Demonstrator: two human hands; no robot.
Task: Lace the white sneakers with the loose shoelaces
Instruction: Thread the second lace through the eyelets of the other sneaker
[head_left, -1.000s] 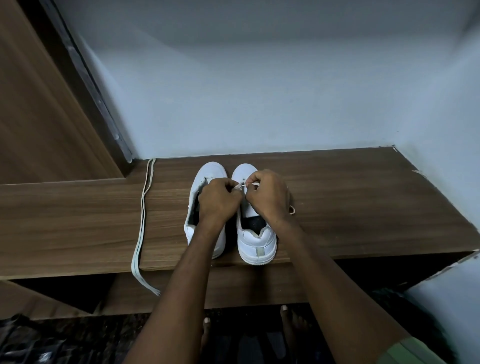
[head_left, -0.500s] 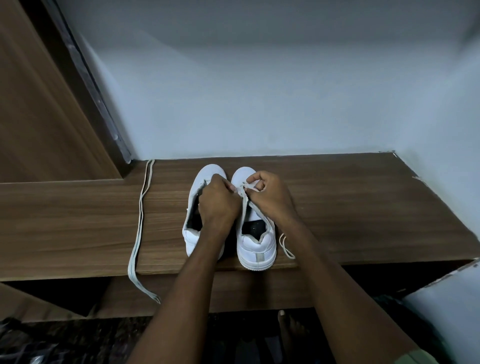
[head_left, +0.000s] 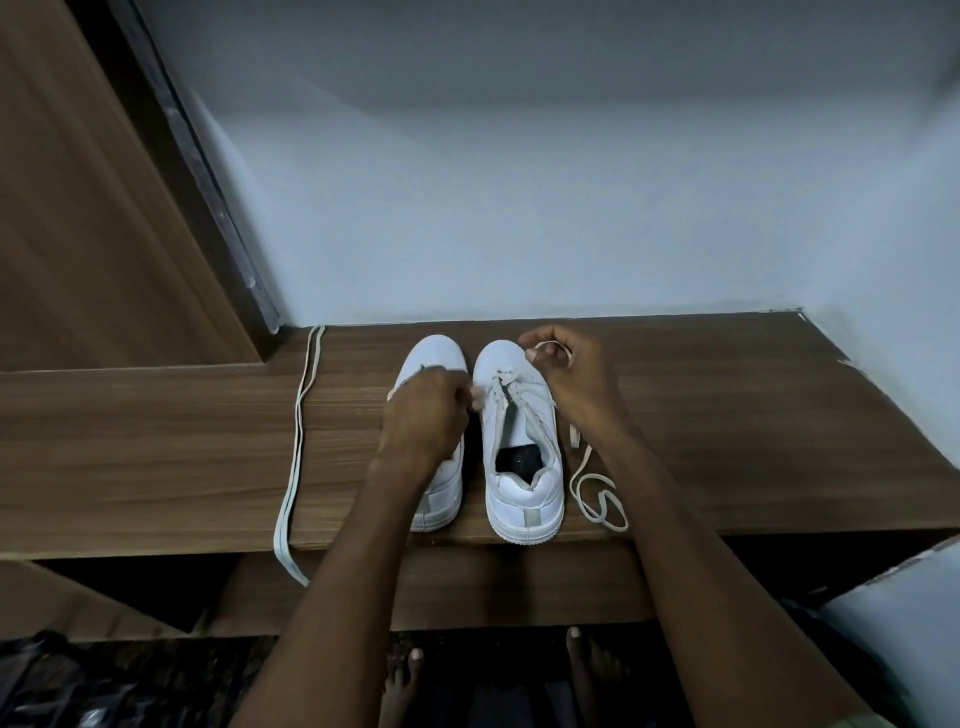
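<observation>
Two white sneakers stand side by side on a wooden shelf (head_left: 727, 415), toes toward the wall. The right sneaker (head_left: 522, 457) has a shoelace (head_left: 597, 499) partly threaded near its toe; the loose end coils on the shelf to its right. My right hand (head_left: 576, 379) is beside the toe, pinching a loop of this lace. My left hand (head_left: 423, 415) covers the middle of the left sneaker (head_left: 436, 358), fingers closed at the right sneaker's left eyelets; what it grips is hidden. A second loose shoelace (head_left: 298, 441) lies far left, hanging over the shelf's front edge.
A white wall rises behind the shelf and on the right. A wooden panel (head_left: 93, 208) with a dark frame stands at the left. Below the shelf edge my bare toes (head_left: 410, 670) show on a dark floor.
My right hand has pulled the lace up and away toward the toe, drawing more lace out to the right of the shoe. My left hand stays at the eyelets.
</observation>
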